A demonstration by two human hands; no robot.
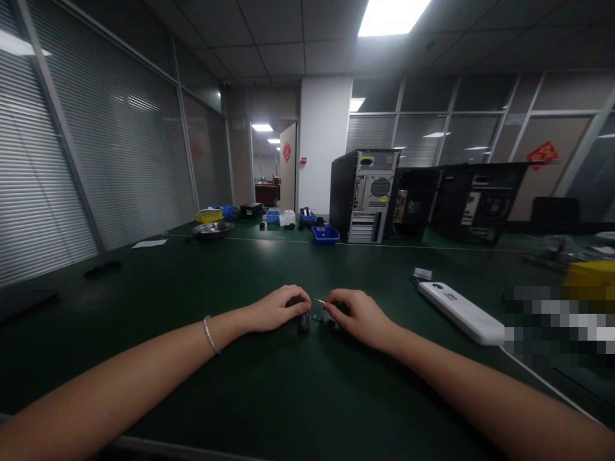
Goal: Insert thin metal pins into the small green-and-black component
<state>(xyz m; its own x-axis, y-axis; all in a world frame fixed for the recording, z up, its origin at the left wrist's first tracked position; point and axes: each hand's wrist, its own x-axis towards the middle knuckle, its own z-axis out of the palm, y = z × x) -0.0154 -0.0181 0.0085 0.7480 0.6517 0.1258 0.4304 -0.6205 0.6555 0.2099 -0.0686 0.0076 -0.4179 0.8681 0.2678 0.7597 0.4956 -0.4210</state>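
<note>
Both hands rest near the middle of the dark green matted worktop [202,358], knuckles up and close together. The left hand [278,308] has its fingers curled down over a small dark blocky part [304,322]; the part stands on the mat just beneath the fingertips and shows at their right edge, and the grip is closed on it. The right hand [358,314] is curled too, with another small dark piece [331,323] tucked under its fingers; whether that grip truly clamps it cannot be told. Between the two hands lies a tiny green bit [317,317], and a thin pale pin-like sliver [319,301] pokes out from the right fingertips toward the left hand. A silver bracelet [210,334] circles the left wrist.

Just right of the right hand lies a long white plastic power strip [461,312], its cord running off toward the near edge. Farther back sit a blue plastic tray [325,234], a yellow tray [208,216] and a round metal bowl [213,229]; their contents are too small to make out. Beside the blue tray stands an open black computer tower [364,195], rear panel facing this way
</note>
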